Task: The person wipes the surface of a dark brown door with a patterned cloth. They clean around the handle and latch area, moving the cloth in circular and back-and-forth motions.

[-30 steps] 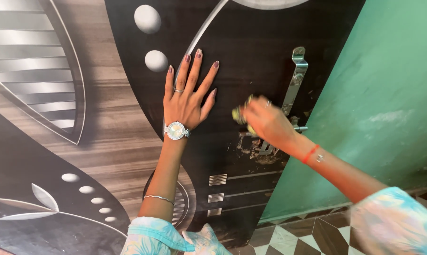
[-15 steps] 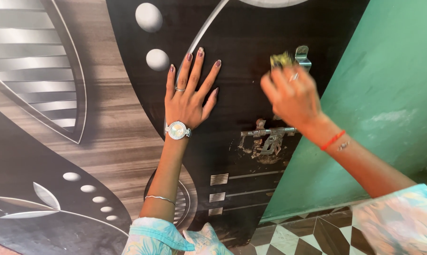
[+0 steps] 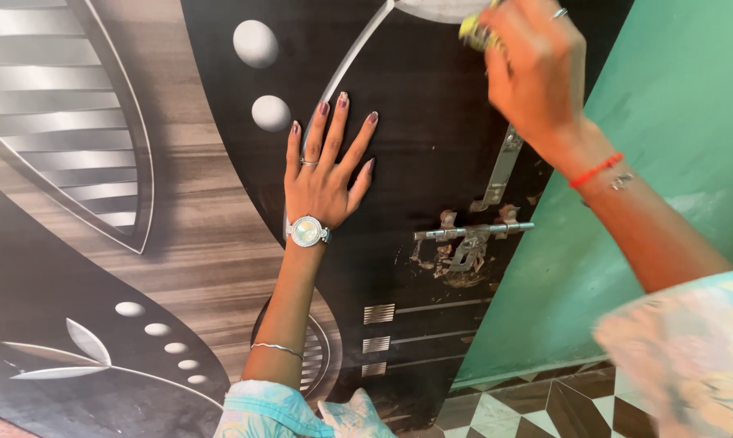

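Right hand: the right hand (image 3: 537,73) is raised near the top edge of view, fingers curled tight about a small yellow-green scrubbing pad (image 3: 477,28), pressed to or just off the dark door panel (image 3: 431,122); contact cannot be confirmed, as the hand is blurred.
Left hand: the left hand (image 3: 324,174) lies flat on the door, fingers spread, holding nothing; it serves as a brace. A wristwatch (image 3: 307,231) sits at the wrist.
Pad location: high on the door, above the metal handle (image 3: 500,174) and well above the sliding bolt (image 3: 472,233).
Method, in my judgement: keep the pad flat to the laminate, press evenly, and work in overlapping passes; the bracing palm should stay planted so the door does not swing under pressure.
Obstructions: handle and bolt stand proud of the surface and would catch the pad or knuckles on a downward pass; work around them.
Surface condition: scuffed, flaking patch (image 3: 443,264) around the bolt; hard rubbing there may lift more finish.
Door pattern: printed grey ovals (image 3: 255,42) and a silver curved band (image 3: 350,57), flat, no hindrance.
Surroundings: green wall (image 3: 675,162) just right of the door edge, limiting elbow room; chequered floor tiles (image 3: 537,405) below.
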